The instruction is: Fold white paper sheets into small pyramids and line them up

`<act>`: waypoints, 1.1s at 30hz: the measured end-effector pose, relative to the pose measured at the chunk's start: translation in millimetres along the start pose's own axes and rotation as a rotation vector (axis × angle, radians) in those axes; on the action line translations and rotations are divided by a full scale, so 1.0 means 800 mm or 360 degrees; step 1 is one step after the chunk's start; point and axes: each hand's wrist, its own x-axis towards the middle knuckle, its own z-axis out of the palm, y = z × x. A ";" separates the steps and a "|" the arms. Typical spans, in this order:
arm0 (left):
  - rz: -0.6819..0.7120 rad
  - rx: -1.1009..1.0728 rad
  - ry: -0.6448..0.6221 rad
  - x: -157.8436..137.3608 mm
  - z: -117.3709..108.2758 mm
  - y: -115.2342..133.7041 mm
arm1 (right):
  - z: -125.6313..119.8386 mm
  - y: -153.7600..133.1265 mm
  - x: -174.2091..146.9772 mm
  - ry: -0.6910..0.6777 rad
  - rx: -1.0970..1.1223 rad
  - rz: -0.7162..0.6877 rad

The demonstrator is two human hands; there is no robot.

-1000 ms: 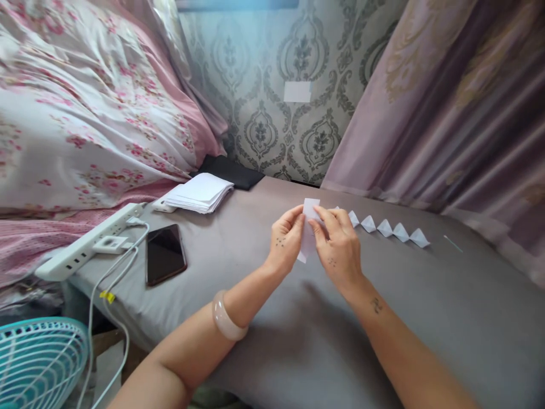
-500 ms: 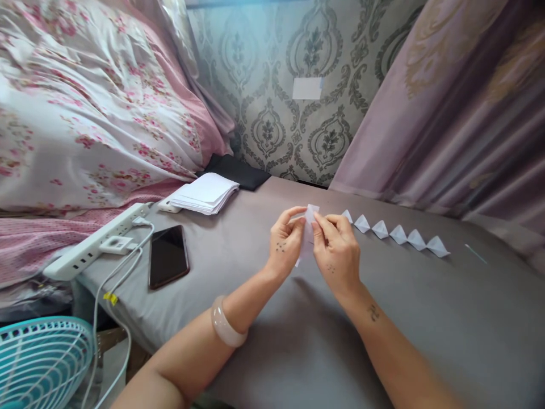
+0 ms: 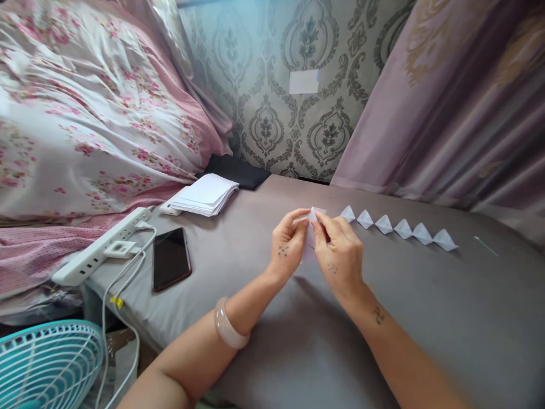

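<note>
Paper strip: one, thin, smooth and white [image 3: 310, 241], held above the middle of the grey cloth surface [image 3: 251, 227]; its long axis runs from near edge toward far edge, the creased, peaked end pointing at the far edge.
Left hand: thumb and fingers pinch the strip's left side [image 3: 287, 241].
Right hand: thumb and fingertips grip the strip's peaked end from the right [image 3: 338, 244].
Folded papers: six, white, peaked, diamond-like [image 3: 384, 224], in one row slanting from beyond the right hand toward the right edge.
Thin stick: one, pale, past the row near the right edge [image 3: 486, 246].
Paper stack: one, white loose sheets, near the far left corner [image 3: 206, 194].
Phone: one, glossy black, near the left edge [image 3: 171, 259].
Power strip: white plastic, along the left edge [image 3: 102, 247].
</note>
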 end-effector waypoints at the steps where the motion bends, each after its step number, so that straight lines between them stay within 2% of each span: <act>1: 0.0003 0.0005 0.0000 0.000 0.000 -0.001 | 0.001 0.000 -0.001 -0.0007 -0.0005 -0.0002; 9: 0.0038 0.0099 0.0062 0.002 -0.001 -0.003 | 0.001 0.000 -0.002 -0.0052 0.0000 0.0015; 16: 0.0129 0.0114 0.0031 0.003 -0.002 -0.004 | 0.000 -0.003 0.002 -0.0017 0.0081 0.0096; 21: 0.0177 0.0140 -0.0005 0.003 -0.004 -0.007 | -0.001 -0.003 0.005 0.0000 0.0326 0.0196; 26: 0.0194 0.0169 -0.0006 0.003 -0.004 -0.008 | -0.002 -0.005 0.006 -0.0023 0.0553 0.0394; 33: 0.0216 0.0180 -0.0011 0.000 -0.001 -0.006 | -0.003 -0.007 0.008 0.0038 0.0584 0.0486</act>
